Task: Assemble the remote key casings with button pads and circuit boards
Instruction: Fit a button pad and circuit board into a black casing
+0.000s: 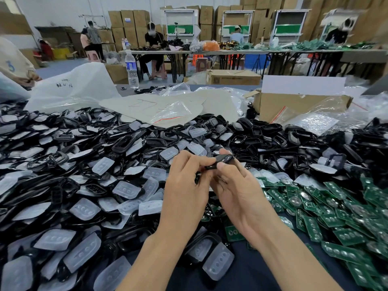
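Both my hands hold one black remote key casing (223, 160) above the middle of the table. My left hand (184, 185) pinches its near left end, and my right hand (235, 185) grips its right side with thumb and fingers. A big heap of black casings (126, 143) mixed with translucent white button pads (126, 189) covers the left and centre. Green circuit boards (344, 223) with round silver contacts lie piled at the right. What sits inside the held casing is hidden by my fingers.
A cardboard box (294, 106) and clear plastic bags (168, 110) lie behind the heap. A water bottle (131, 69) stands at the far edge. Seated people work at long tables (252, 52) in the background, before stacked cartons.
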Motion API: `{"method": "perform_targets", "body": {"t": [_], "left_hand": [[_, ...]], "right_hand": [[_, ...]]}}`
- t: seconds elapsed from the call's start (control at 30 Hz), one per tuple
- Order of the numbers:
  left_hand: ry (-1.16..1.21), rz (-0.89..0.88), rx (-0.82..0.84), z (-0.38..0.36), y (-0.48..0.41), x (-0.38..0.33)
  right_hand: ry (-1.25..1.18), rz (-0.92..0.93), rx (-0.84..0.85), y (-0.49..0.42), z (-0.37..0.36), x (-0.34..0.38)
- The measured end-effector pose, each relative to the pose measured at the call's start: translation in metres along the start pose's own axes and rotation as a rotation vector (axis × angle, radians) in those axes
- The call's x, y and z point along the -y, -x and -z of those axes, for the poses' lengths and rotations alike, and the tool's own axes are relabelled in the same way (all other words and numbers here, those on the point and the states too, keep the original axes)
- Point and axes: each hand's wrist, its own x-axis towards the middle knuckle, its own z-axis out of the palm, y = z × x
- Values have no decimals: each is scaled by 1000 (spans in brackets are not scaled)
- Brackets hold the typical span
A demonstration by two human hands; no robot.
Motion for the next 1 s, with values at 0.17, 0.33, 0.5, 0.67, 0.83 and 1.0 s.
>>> {"method": "perform_targets", "body": {"t": [0.17, 0.33, 0.5, 0.67, 0.83, 1.0], "left_hand": [[-7, 12, 8, 1, 0, 0], [-27, 12, 17, 2, -1, 0], [211, 312, 63, 6, -7, -5], [89, 203, 126, 9, -6, -1], [-125, -54, 125, 7, -3, 3], [-225, -130, 56, 10, -3, 5]], "right_hand": [[25, -2, 36, -1, 4, 2], [3, -24, 45, 0, 5, 5], [212, 175, -57, 1, 6, 6], [724, 438, -115, 6, 12, 3], [999, 521, -55, 9, 12, 2], [1156, 577, -47, 10, 11, 2]]}}
